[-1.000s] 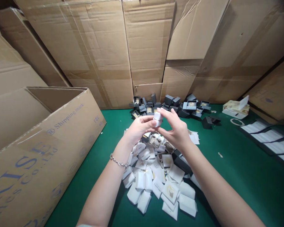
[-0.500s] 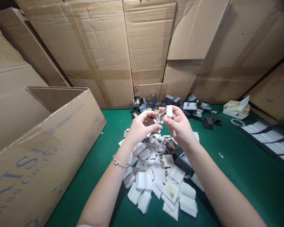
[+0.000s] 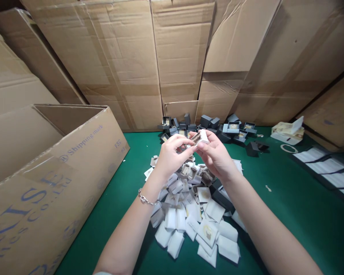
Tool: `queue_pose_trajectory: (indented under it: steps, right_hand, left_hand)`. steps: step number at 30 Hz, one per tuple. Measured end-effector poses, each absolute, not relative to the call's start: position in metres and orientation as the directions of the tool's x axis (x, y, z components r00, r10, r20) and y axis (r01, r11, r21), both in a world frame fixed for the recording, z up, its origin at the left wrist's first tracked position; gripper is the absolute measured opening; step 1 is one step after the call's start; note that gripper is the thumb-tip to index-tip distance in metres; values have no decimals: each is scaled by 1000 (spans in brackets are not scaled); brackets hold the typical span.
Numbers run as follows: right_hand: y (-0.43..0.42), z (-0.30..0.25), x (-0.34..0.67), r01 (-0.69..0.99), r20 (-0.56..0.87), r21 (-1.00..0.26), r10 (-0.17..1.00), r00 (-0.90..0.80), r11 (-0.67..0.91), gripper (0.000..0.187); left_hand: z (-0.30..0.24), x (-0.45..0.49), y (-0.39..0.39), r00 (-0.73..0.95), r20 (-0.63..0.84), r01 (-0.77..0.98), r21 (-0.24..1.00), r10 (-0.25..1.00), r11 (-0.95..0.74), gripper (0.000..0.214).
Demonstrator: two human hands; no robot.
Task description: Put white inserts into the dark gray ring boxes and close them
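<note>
Both my hands are raised over a heap of small white pads [image 3: 193, 214] on the green table [image 3: 289, 214]. My left hand [image 3: 172, 154], with a bracelet on the wrist, and my right hand [image 3: 215, 154] pinch one small white pad [image 3: 201, 136] between their fingertips. The pad looks folded or partly opened, with a tan inner side showing. Behind my hands lies a cluster of small dark boxes [image 3: 209, 128], some open with a gold inside.
A large open cardboard carton [image 3: 54, 179] with blue print stands at the left. Flattened cardboard sheets [image 3: 177, 57] wall the back. At the right lie a white packet [image 3: 286, 131], a white ring [image 3: 288, 148] and dark trays with white strips [image 3: 326, 168].
The white pad went from closed between my hands to spread apart at my fingertips. My hands have shifted slightly up and to the right.
</note>
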State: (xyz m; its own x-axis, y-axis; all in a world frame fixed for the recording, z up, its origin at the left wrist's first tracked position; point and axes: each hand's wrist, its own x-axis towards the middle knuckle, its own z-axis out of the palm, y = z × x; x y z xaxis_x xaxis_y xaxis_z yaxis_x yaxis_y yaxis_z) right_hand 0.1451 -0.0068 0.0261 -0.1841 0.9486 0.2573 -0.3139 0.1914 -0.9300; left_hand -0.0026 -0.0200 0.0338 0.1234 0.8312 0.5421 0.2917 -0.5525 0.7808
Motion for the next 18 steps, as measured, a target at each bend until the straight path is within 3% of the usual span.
queue_pose_trajectory:
  steps: [6,12,18]
  right_hand:
    - [-7,27,144,-316,234,-934,953,-191,166,52]
    - [-7,25,144,-284,209,-947,959,-193,150,54]
    - [-6,26,148,-194,268,-952,951,-151,238,54]
  left_hand:
    - [37,-4,-20,128,412,242,869,902,-431,21]
    - [37,-5,-21,138,440,270,845,887,-461,23]
    - [30,-4,-14,145,411,142,891,900,-431,25]
